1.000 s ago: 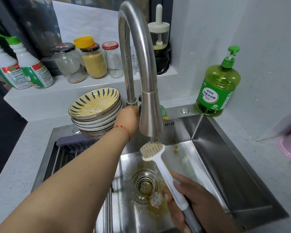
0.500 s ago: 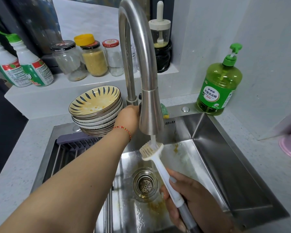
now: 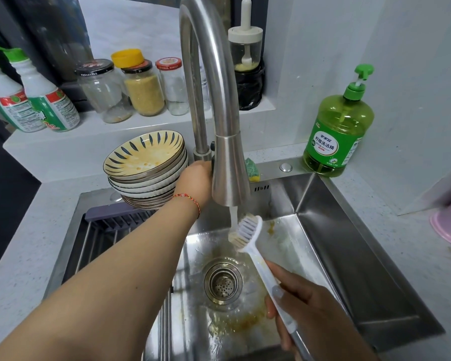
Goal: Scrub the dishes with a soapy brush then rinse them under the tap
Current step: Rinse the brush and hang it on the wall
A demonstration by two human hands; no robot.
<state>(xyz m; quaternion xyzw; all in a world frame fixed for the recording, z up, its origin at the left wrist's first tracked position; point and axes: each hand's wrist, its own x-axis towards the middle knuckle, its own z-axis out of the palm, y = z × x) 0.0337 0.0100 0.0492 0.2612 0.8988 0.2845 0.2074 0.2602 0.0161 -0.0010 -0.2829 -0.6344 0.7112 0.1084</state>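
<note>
Since the earlier frames: water went from a trickle to a steady stream, and the brush head rolled over, so I now see its white back instead of the bristles, which face left into the flow.

Head view, all placed relative to the tap spout (image 3: 229, 175):

- brush (image 3: 246, 231) head sits directly below the spout, in the stream. Long axis runs from there down and right toward me, handle ending in the right hand (image 3: 315, 313).
- Right hand fingers are curled round the lower handle, thumb along the top. So the head lies up and left of those fingers, a full handle length away from the grip.
- left hand (image 3: 195, 182) is at the tap base, just left of the spout, touching it. Its fingers are hidden behind the spout, so I cannot tell their state; presumably on the lever.
- stacked bowls (image 3: 146, 162) sit further left of the spout on the sink (image 3: 349, 230) rim, top one stained, just beside the left hand.
- soap bottle (image 3: 336, 134) is well right of the spout, untouched.

My read: brush wetting only, soap next. Right hand is nearer the bottle, left nearer the bowls.
</note>
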